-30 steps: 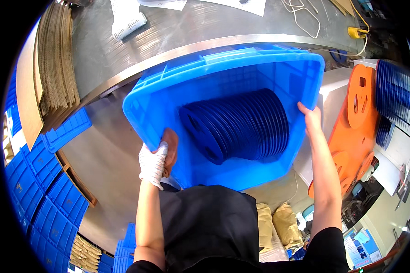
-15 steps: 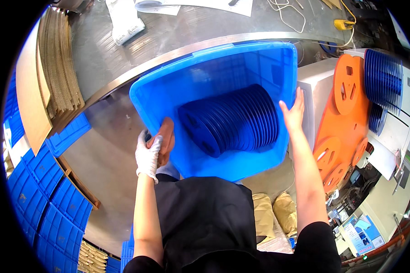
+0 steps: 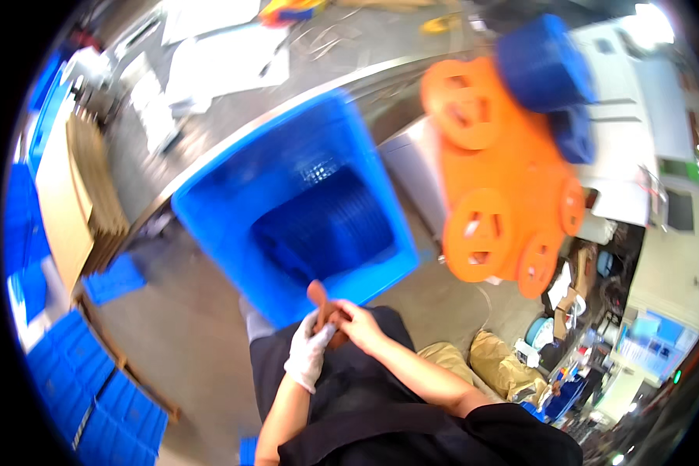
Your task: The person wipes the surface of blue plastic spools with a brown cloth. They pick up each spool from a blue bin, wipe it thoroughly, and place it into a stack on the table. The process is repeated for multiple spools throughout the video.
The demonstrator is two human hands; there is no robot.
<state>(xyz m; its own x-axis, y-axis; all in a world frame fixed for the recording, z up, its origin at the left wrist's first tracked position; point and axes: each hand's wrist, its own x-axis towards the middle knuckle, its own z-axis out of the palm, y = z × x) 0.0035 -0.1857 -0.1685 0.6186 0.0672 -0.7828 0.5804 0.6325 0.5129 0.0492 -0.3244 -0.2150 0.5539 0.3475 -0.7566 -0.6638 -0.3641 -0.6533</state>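
My left hand (image 3: 307, 353), in a white glove, is closed around a limp, reddish-brown, glove-like piece (image 3: 318, 295). My bare right hand (image 3: 359, 326) pinches the same piece from the other side. Both hands are together in front of my black apron, at the near edge of a large blue plastic bin (image 3: 225, 210). Inside the bin, a row of dark blue discs (image 3: 334, 225) lies on its side. Motion blurs the picture, so the exact kind of the brown piece is hard to make out.
A metal worktable (image 3: 233, 116) with papers runs behind the bin. Cardboard sheets (image 3: 93, 186) stand at the left, above stacked blue crates (image 3: 101, 388). To the right, orange discs (image 3: 478, 233) lie on an orange board beside dark blue disc stacks (image 3: 547, 66). Brown sacks (image 3: 505, 365) lie on the floor.
My right hand has let go of the bin's right side and come over to the brown piece in my left hand. The view has swung right, bringing more of the orange board in.
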